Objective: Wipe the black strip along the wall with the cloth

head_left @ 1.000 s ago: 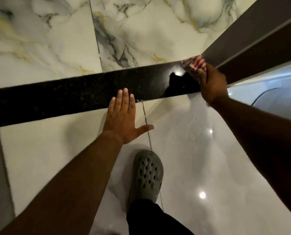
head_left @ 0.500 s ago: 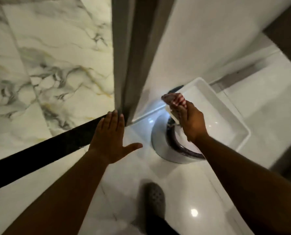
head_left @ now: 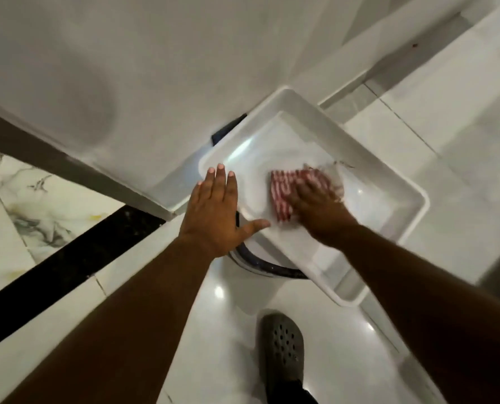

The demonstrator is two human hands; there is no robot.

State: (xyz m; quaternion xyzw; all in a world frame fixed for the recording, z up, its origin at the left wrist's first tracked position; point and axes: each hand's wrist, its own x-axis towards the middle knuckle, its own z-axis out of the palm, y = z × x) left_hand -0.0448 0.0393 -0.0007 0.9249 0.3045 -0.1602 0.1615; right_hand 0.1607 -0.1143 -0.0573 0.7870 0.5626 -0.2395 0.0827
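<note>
head view shows my right hand [head_left: 315, 208], blurred, pressing the red-striped cloth [head_left: 289, 189] flat inside the white tray [head_left: 412, 199], my left hand [head_left: 213, 211] spread wide and empty over the tray's near corner, and the black strip [head_left: 67, 263] well off to the left, untouched.
</note>
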